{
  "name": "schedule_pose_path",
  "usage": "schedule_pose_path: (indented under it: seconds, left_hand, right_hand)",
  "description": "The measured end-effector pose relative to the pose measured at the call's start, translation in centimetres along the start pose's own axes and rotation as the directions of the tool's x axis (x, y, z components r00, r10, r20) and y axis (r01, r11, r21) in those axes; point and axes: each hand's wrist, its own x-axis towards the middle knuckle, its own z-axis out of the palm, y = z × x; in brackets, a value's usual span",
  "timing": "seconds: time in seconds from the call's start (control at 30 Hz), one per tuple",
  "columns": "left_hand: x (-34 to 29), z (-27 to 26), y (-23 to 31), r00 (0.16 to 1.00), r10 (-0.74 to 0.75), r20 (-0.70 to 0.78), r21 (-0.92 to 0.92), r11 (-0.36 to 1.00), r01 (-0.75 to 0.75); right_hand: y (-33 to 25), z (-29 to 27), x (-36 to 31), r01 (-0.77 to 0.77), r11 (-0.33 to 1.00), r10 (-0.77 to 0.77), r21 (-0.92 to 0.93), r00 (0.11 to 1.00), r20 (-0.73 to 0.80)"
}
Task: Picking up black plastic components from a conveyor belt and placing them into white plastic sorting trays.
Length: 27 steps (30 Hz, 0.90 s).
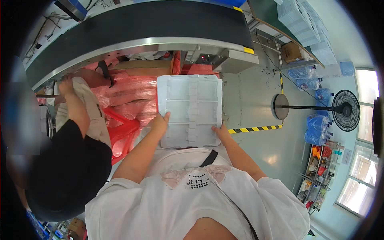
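A pale, translucent plastic tray (180,95), moulded in rows of shallow compartments, is held in front of my body; whether it is one tray or several nested cannot be told. My left hand (160,123) grips its left edge, with the thumb over the rim. On the opposite edge my right hand (221,130) is closed, its fingers partly hidden by the tray. The tray's near edge is close to my white shirt. Just beyond it lies red bubble wrap (128,90).
A black conveyor belt (152,24) with a metal edge crosses the far side. A co-worker in black (68,168) sits close on my left. To the right stand a pedestal fan (345,110), large blue water bottles (318,130), a shelf rack (318,176) and stacked white trays (300,22).
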Motion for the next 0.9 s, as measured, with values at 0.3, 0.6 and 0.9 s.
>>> schedule_pose_path:
  seconds: [0.3,0.6,0.9]
  left_hand:
    - [-0.9,-1.8,3.3,0.995,-0.086,0.044,-0.008,0.996,0.086]
    - [-7.9,4.4,9.7,0.946,0.068,-0.317,0.554,0.823,0.126]
    - [-8.8,15.8,14.9,0.981,0.052,-0.186,0.615,0.785,0.075]
  right_hand:
    - [0.5,-0.7,1.8,-0.129,0.978,0.106,-0.163,0.984,-0.143]
    - [15.5,-11.8,-7.7,0.093,0.967,-0.098,0.236,0.995,0.006]
    - [55.0,-27.9,-30.8,-0.773,0.567,0.747,-0.286,0.628,-0.218]
